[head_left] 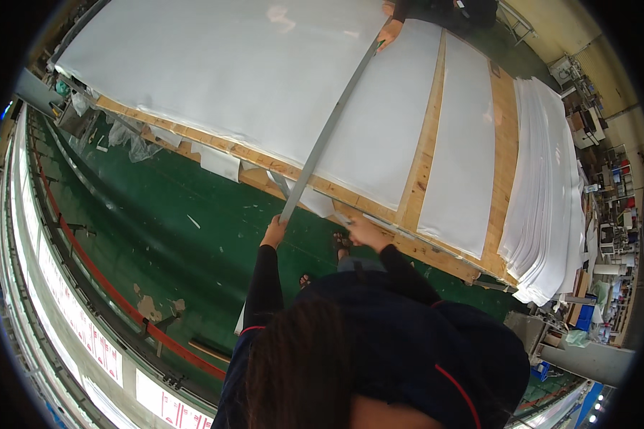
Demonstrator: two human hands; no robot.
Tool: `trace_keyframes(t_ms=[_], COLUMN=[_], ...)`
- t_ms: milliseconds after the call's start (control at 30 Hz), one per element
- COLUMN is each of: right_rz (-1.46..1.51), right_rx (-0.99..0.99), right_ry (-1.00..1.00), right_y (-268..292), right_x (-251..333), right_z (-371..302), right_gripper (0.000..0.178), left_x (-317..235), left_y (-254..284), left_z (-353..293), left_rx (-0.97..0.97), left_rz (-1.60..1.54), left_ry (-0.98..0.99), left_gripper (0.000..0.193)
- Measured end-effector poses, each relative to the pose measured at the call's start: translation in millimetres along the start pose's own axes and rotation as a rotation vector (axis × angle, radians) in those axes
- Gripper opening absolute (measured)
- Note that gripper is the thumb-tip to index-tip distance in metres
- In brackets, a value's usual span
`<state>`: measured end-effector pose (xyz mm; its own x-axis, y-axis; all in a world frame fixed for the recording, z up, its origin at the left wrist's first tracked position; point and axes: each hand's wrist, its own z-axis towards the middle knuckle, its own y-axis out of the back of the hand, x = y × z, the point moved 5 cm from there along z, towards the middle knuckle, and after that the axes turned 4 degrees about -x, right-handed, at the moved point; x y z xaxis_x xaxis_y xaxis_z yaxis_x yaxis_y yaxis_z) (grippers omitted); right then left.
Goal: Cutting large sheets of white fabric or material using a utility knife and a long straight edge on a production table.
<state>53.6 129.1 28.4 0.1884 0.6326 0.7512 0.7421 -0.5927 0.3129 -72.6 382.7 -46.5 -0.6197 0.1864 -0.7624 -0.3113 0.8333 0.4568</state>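
A long grey metal straightedge (pixel 334 114) lies across the white sheet (pixel 215 79) on the table, its near end sticking out past the table's edge. My left hand (pixel 273 232) is closed around that near end. Close to the table's wooden front edge (pixel 322 187), my right hand (pixel 366 233) is closed, with a small thin thing showing at its fingertips; what it is I cannot make out. At the far end of the straightedge, another person's hand (pixel 390 32) rests by it, next to something small and green.
A narrower white sheet (pixel 459 157) lies right of a bare wooden strip (pixel 429 132). Farther right is a stack of white sheets (pixel 544 171). Behind me on the left, a red rail (pixel 111 289) runs along the green floor (pixel 186 207). Cluttered shelves (pixel 615 207) stand at the far right.
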Motion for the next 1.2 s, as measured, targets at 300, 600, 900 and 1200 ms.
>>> trace_keyframes(t_ms=[300, 600, 900, 1200], right_rz=[0.543, 0.615, 0.602, 0.542], right_rx=[-0.540, -0.462, -0.395, -0.435], right_ry=[-0.069, -0.042, -0.002, -0.165], right_y=[213.2, 219.6, 213.5, 207.1], right_x=[-141.2, -121.8, -135.4, -117.5], right_z=[29.3, 70.8, 83.2, 69.1], right_gripper=[0.025, 0.024, 0.018, 0.029], left_x=[-2.8, -10.8, 22.7, 10.1], left_y=[-3.5, -0.7, 2.8, -6.1], left_z=[3.6, 12.7, 1.2, -21.3], left_rx=[-0.071, 0.013, 0.131, 0.003], left_rz=[-0.034, 0.178, 0.557, 0.342], left_ry=[-0.073, 0.056, 0.326, 0.431], left_gripper=[0.044, 0.052, 0.075, 0.079])
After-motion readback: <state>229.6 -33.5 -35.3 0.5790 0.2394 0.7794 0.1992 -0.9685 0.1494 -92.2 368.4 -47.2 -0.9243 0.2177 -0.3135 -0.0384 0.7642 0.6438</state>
